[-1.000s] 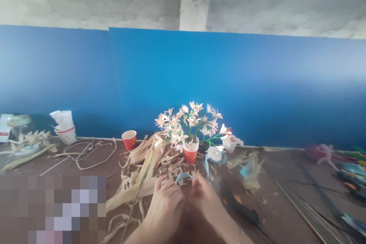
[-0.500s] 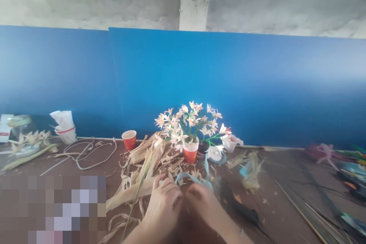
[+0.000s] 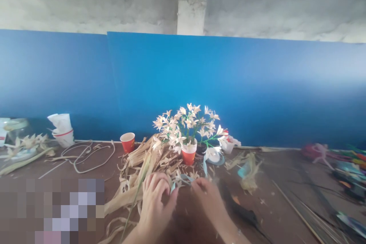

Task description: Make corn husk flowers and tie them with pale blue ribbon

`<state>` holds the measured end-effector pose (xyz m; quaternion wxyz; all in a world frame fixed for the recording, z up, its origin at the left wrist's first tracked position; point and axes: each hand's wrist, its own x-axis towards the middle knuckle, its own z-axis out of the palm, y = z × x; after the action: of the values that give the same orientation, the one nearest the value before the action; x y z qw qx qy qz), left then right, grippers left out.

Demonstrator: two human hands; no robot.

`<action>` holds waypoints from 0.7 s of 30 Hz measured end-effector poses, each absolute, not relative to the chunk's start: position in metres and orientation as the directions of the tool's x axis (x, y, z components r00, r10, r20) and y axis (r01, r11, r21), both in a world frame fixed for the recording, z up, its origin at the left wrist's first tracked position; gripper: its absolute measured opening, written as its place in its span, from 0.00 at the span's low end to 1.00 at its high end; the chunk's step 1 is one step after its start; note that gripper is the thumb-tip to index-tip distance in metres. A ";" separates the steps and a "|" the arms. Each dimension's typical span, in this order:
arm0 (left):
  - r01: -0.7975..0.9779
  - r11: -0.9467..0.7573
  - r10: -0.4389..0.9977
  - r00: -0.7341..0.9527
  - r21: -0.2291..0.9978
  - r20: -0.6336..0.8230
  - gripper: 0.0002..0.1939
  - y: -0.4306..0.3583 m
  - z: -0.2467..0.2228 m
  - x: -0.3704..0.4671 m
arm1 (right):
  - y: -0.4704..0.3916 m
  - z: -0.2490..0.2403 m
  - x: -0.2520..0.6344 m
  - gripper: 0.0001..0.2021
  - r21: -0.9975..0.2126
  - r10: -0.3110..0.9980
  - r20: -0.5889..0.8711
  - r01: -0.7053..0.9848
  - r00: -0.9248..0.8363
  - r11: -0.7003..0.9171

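Observation:
My left hand [image 3: 158, 202] is over the brown table, its thumb spread away from its curled fingers. A pale blue ribbon [image 3: 187, 178] loops between my hands, and one bit of it shows beside the left fingertips. My right hand [image 3: 210, 200] is closed, with thumb and forefinger pinched at the ribbon's near part. Just beyond, a red and white paper cup [image 3: 189, 157] holds a bunch of cream husk flowers [image 3: 183, 122] on green stems. The ribbon runs back toward a roll [image 3: 219, 159] right of the cup.
Dry corn husks [image 3: 148, 160] are heaped at left, near an upright red cup [image 3: 127, 143]. A dark hot glue gun [image 3: 241, 209] lies right of my right hand. White cord [image 3: 94, 160] coils at the far left. A blue panel [image 3: 183, 76] stands behind the table.
My hands have moved a little apart. The left thumb has spread away from the fingers, where that hand was more closed before. The view has shifted slightly.

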<state>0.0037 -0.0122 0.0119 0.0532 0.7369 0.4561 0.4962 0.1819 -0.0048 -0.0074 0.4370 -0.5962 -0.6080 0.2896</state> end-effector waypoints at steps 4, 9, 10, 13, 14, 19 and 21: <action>0.419 -0.477 0.871 0.107 0.772 0.480 0.11 -0.010 0.002 0.010 | -0.010 -0.002 0.178 0.13 -0.884 0.954 0.258 0.435 0.151 0.171; -0.079 -0.078 0.978 0.190 0.994 0.092 0.13 -0.008 -0.003 0.025 | -0.022 0.002 0.166 0.11 -0.799 0.895 0.446 0.461 0.025 0.385; -0.170 -0.013 0.980 0.191 0.985 0.046 0.15 -0.008 -0.003 0.026 | -0.024 0.002 0.164 0.10 -0.771 0.876 0.482 0.466 -0.017 0.434; -0.335 0.117 0.987 0.143 0.935 -0.072 0.18 -0.006 -0.003 0.025 | -0.026 0.002 0.163 0.08 -0.713 0.835 0.537 0.466 -0.119 0.524; -0.355 0.132 0.989 0.114 0.926 -0.097 0.18 -0.005 -0.003 0.023 | -0.025 0.002 0.163 0.08 -0.710 0.838 0.530 0.471 -0.131 0.523; -0.370 0.130 0.991 0.015 0.920 -0.134 0.19 0.002 0.000 0.018 | -0.019 -0.004 0.169 0.10 -0.761 0.913 0.401 0.527 -0.077 0.379; -0.378 0.122 0.992 0.004 0.918 -0.130 0.19 0.002 0.001 0.018 | -0.019 -0.005 0.170 0.10 -0.763 0.919 0.389 0.535 -0.066 0.362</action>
<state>0.0176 0.0023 0.0013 0.6126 0.3560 0.4306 0.5590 0.1698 -0.0190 -0.0051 0.4415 -0.5214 -0.6971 0.2173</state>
